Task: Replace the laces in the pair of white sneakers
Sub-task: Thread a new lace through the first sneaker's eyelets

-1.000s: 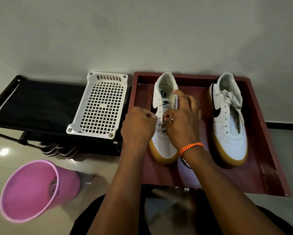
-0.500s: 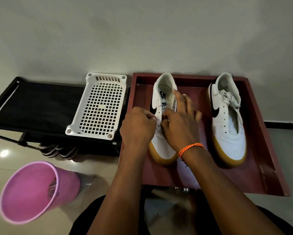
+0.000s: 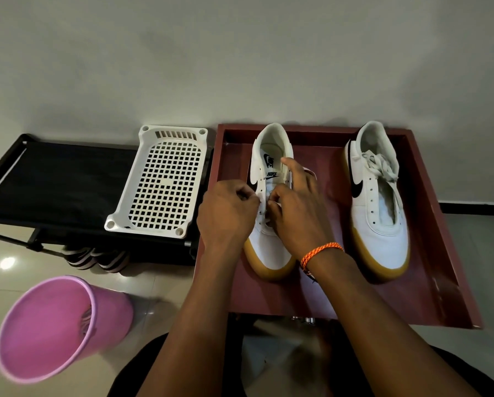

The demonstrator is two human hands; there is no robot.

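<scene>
Wall, pale grey and bare, fills the top half of what we see; glossy floor tiles below. Next biggest: dark red wooden tray (image 3: 451, 253) w/ raised rim, right of centre, back edge against the wall. Left of it a black fabric shoe rack (image 3: 59, 179), and on the rack's right end a white plastic lattice basket (image 3: 159, 181) lying flat. Pink plastic bin (image 3: 48, 330) sits on the floor at lower left, mouth tilted toward us.

Both white sneakers w/ gum soles stand on the tray, toes toward us. Right-hand sneaker (image 3: 380, 224) is near the tray's right edge, its eyelets mostly bare, a loose white lace (image 3: 381, 167) bunched at its tongue. Left-hand sneaker (image 3: 268, 247) is near the tray's left edge, well apart from its mate.

Our left hand (image 3: 225, 216) is curled against that shoe's left eyelet row; we can't tell what it grips. Our right hand (image 3: 297, 216) pinches sth small and white at the eyelets, prob. lace, index finger raised over the tongue. Orange braided wristband (image 3: 320, 250) on the right wrist.
</scene>
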